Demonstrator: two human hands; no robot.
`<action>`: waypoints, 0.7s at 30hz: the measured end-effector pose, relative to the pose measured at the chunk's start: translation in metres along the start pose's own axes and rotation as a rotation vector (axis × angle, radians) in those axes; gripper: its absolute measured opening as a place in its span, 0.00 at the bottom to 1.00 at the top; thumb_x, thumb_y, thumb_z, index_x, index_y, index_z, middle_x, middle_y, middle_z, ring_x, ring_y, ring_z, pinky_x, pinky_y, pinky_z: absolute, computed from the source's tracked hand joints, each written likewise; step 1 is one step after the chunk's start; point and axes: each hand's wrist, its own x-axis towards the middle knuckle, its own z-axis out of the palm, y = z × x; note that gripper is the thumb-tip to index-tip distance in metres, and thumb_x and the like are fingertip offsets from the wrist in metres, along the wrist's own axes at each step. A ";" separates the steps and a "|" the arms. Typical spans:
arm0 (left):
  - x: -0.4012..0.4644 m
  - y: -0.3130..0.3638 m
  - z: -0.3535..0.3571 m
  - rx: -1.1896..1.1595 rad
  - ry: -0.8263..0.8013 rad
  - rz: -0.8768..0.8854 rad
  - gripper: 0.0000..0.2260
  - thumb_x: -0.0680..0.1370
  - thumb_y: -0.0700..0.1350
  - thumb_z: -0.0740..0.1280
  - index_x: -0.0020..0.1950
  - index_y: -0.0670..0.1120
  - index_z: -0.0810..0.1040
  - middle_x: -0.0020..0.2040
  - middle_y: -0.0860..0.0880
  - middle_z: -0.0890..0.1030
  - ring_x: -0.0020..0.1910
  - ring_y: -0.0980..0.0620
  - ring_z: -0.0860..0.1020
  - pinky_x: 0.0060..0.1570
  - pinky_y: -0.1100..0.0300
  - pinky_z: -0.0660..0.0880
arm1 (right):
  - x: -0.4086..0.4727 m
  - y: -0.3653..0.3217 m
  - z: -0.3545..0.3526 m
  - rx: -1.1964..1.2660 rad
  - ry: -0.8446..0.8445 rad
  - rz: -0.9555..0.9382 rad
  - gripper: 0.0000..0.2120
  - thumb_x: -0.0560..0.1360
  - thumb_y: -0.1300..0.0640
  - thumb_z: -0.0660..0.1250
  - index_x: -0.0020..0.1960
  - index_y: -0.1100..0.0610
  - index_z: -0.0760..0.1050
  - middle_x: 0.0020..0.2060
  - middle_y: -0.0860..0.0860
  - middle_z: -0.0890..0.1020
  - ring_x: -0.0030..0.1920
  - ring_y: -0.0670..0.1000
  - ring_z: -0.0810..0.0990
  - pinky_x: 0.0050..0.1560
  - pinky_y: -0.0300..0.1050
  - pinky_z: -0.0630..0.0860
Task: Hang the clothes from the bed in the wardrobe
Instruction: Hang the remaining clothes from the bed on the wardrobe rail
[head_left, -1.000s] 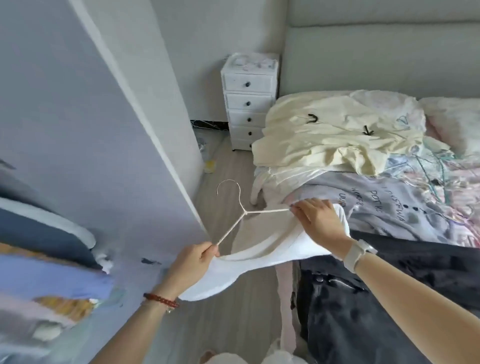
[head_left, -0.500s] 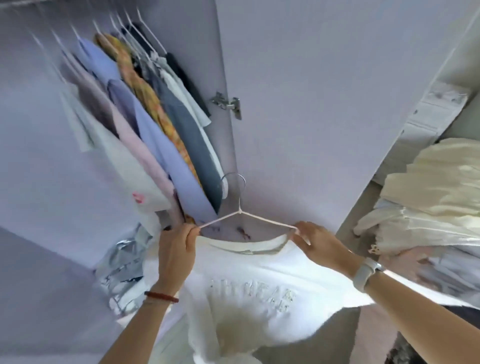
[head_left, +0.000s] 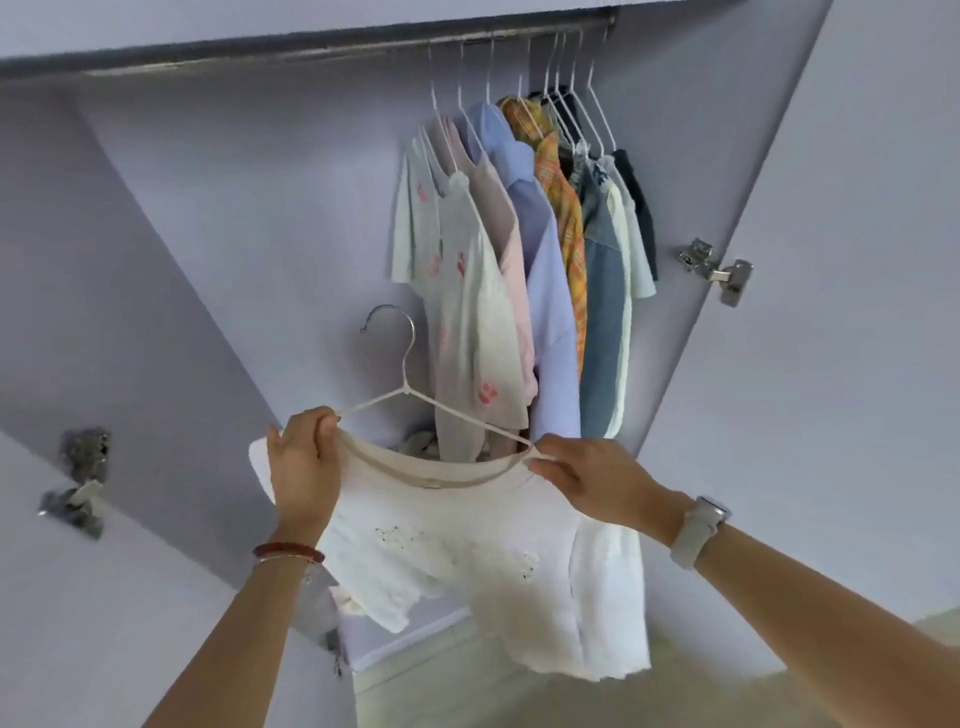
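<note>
I hold a white T-shirt (head_left: 467, 551) on a thin white wire hanger (head_left: 402, 384) in front of the open wardrobe. My left hand (head_left: 306, 467) grips the shirt's left shoulder together with the hanger's arm. My right hand (head_left: 597, 478) pinches the right shoulder at the hanger's other end. The hanger's metal hook points up, well below the wardrobe rail (head_left: 363, 44) and not touching it. The bed is out of view.
Several garments on white hangers (head_left: 524, 260) crowd the rail's right part. The rail's left half is bare. Open wardrobe doors with metal hinges (head_left: 719, 270) stand on both sides; the left hinge (head_left: 78, 483) is near my left arm.
My view swung from the bed to the wardrobe's inside. Both hands carried the shirt on its hanger along and raised it in front of the hanging clothes.
</note>
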 end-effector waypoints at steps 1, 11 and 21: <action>0.007 -0.001 -0.004 0.011 0.008 0.013 0.10 0.80 0.37 0.57 0.50 0.36 0.77 0.48 0.40 0.80 0.42 0.45 0.70 0.62 0.37 0.63 | 0.009 -0.004 0.003 0.024 0.018 0.010 0.12 0.78 0.51 0.59 0.52 0.59 0.75 0.34 0.56 0.79 0.37 0.59 0.76 0.36 0.47 0.67; 0.075 0.060 -0.037 -0.007 0.215 0.171 0.20 0.76 0.37 0.63 0.68 0.41 0.67 0.68 0.38 0.65 0.68 0.39 0.63 0.66 0.47 0.62 | 0.123 -0.040 0.012 0.404 0.232 0.164 0.11 0.76 0.55 0.63 0.35 0.54 0.73 0.29 0.48 0.75 0.34 0.51 0.72 0.34 0.36 0.63; 0.158 0.170 -0.077 0.465 0.571 0.572 0.27 0.72 0.41 0.63 0.71 0.47 0.64 0.72 0.38 0.63 0.72 0.37 0.56 0.68 0.38 0.53 | 0.245 -0.059 -0.045 0.644 0.496 0.315 0.15 0.76 0.60 0.62 0.31 0.62 0.71 0.27 0.55 0.72 0.35 0.55 0.70 0.36 0.41 0.61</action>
